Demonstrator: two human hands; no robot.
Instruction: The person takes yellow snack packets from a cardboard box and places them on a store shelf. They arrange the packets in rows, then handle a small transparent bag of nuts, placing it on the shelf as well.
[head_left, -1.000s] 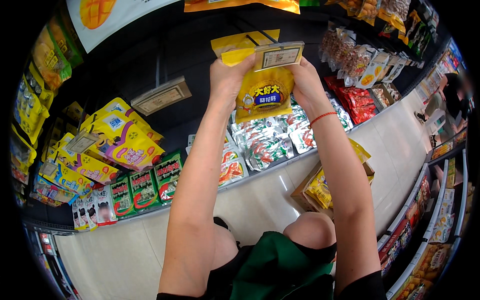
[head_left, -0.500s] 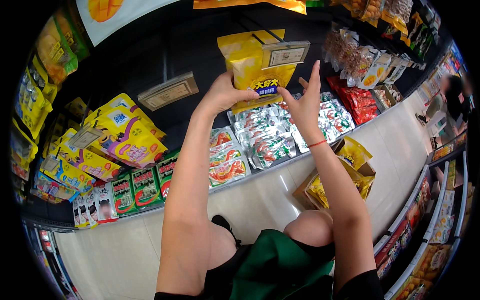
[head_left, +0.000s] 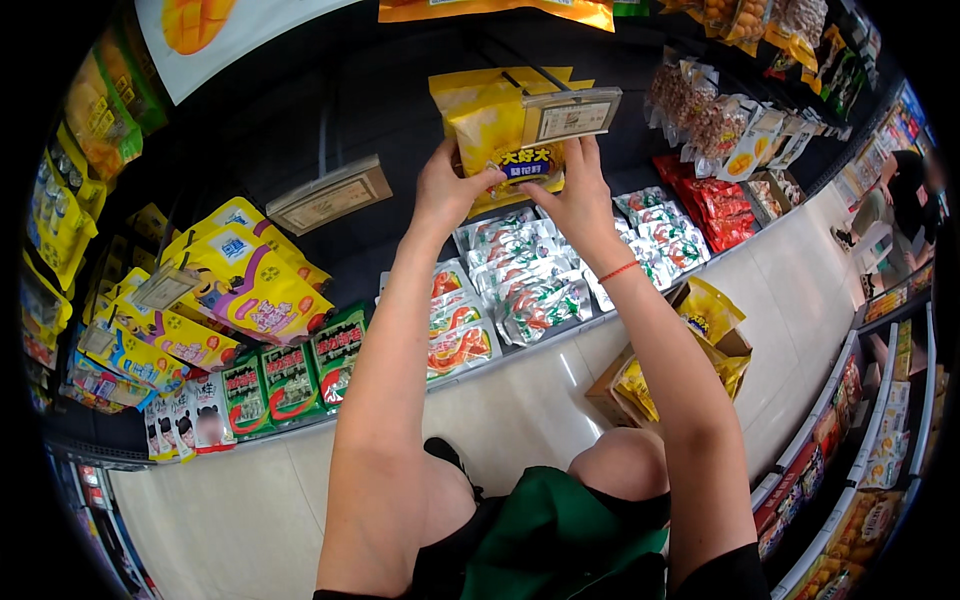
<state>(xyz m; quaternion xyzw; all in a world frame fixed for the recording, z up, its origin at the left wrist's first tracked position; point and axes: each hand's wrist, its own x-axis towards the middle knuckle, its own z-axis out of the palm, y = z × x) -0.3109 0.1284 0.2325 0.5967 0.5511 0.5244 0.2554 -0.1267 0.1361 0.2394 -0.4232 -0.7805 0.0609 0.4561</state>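
Between left grip and right grip, both part-curled, the yellow bag is held by its sides.

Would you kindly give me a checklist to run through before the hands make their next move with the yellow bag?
1. Left hand on the yellow bag: ok, thumb across its front.
2. Right hand touching the bag: ok, thumb at its lower front; firmness cannot tell.
3. Bag front uncovered: not ok, the price-tag holder overlaps its upper right.
4. Bag's hole threaded on the hook: cannot tell.
5. Carton open on the floor: ok, yellow packs inside; the right forearm hides part.
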